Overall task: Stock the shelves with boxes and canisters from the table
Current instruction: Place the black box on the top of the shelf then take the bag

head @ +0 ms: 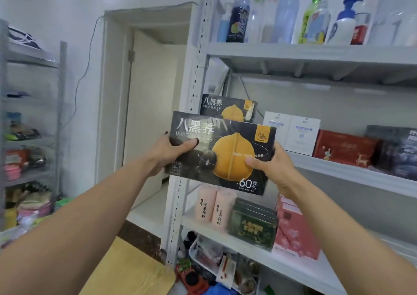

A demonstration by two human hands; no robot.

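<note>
I hold a flat black box (228, 141) with a yellow fruit picture up in front of the middle shelf (352, 172) of the grey rack. My left hand (171, 152) grips its left edge, thumb across the front. My right hand (268, 166) grips its lower right corner, thumb on the front. A second, matching black box (228, 107) stands on that shelf just behind the held one, at the shelf's left end.
White boxes (293, 132), a red box (345, 148) and a dark box (397, 150) fill the middle shelf to the right. Bottles (286, 14) line the top shelf. Pink canisters (212, 206), a green tin (252, 222) and a pink box (295, 229) sit below. Another rack (29, 136) stands at left.
</note>
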